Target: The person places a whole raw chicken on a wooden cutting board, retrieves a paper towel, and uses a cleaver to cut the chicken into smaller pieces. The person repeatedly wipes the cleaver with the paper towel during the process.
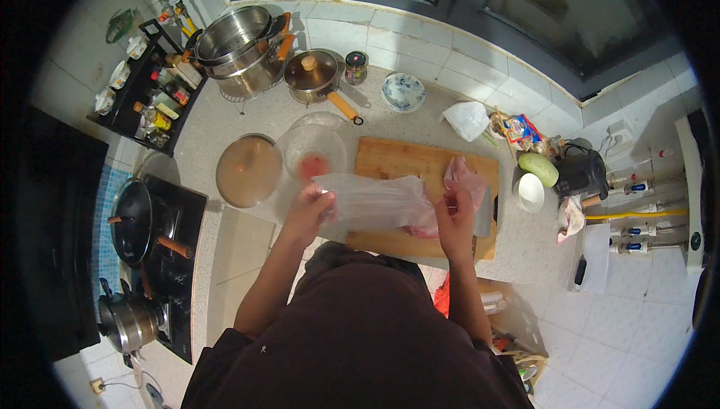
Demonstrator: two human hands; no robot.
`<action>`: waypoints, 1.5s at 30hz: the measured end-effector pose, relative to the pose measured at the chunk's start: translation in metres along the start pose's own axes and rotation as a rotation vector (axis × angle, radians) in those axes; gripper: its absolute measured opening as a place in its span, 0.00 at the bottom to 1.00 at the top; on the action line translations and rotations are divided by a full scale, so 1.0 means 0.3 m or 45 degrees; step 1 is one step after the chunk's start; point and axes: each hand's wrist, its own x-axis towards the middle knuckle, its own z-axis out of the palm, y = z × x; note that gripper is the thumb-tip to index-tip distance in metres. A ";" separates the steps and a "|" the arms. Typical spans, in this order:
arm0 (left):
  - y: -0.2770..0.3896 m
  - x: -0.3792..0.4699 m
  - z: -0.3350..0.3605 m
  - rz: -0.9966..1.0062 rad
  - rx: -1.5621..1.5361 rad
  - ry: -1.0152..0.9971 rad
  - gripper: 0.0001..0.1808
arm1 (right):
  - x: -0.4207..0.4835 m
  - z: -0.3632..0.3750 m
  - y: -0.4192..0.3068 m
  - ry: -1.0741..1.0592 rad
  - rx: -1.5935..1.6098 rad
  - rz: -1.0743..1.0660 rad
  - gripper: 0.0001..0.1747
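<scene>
My left hand point(308, 212) and my right hand point(454, 220) stretch a translucent plastic bag point(377, 201) sideways, one at each end. The bag hangs over the left part of a wooden cutting board point(394, 156). Pieces of raw meat point(462, 175) lie on the board beyond my right hand, and another pinkish piece point(422, 232) shows below the bag. A cleaver blade point(482, 215) rests at the board's right side, partly behind the meat. Left of the board stands a clear bowl point(315, 147) with reddish contents, beside a round lid or pan point(248, 170).
Behind stand a steamer pot point(242, 66), a lidded saucepan point(311, 78), a jar point(356, 67) and a patterned bowl point(403, 93). A white bowl point(529, 192), a green gourd point(538, 169) and a black kettle point(582, 173) are at right. A gas stove point(174, 274) with a wok is at left.
</scene>
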 end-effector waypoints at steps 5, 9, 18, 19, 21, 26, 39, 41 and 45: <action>0.027 -0.020 0.101 0.085 0.315 0.050 0.03 | 0.014 0.073 -0.140 -0.259 -0.036 -0.153 0.16; 0.033 -0.062 0.160 0.029 0.357 0.001 0.07 | -0.033 0.215 -0.198 -0.611 -0.023 -0.244 0.16; -0.015 -0.146 0.066 -0.051 0.287 -0.015 0.11 | -0.089 0.308 -0.119 -0.788 -0.070 -0.317 0.08; -0.020 -0.153 0.051 -0.061 0.240 -0.054 0.11 | -0.094 0.310 -0.112 -0.794 -0.072 -0.304 0.07; -0.032 -0.159 0.023 -0.123 0.237 -0.076 0.12 | -0.107 0.317 -0.099 -0.785 -0.015 -0.257 0.06; -0.039 -0.158 -0.045 -0.244 0.069 -0.132 0.11 | -0.140 0.321 -0.050 -0.651 0.195 -0.094 0.07; 0.018 -0.110 -0.083 -0.187 -0.644 -0.031 0.14 | -0.214 0.331 0.118 -0.648 0.210 0.136 0.09; 0.026 -0.104 -0.106 -0.216 -0.607 -0.010 0.13 | -0.201 0.344 0.141 -0.777 0.220 0.168 0.08; 0.053 -0.107 -0.147 -0.097 -0.370 -0.025 0.12 | -0.092 0.321 0.213 -0.721 -0.391 -0.001 0.11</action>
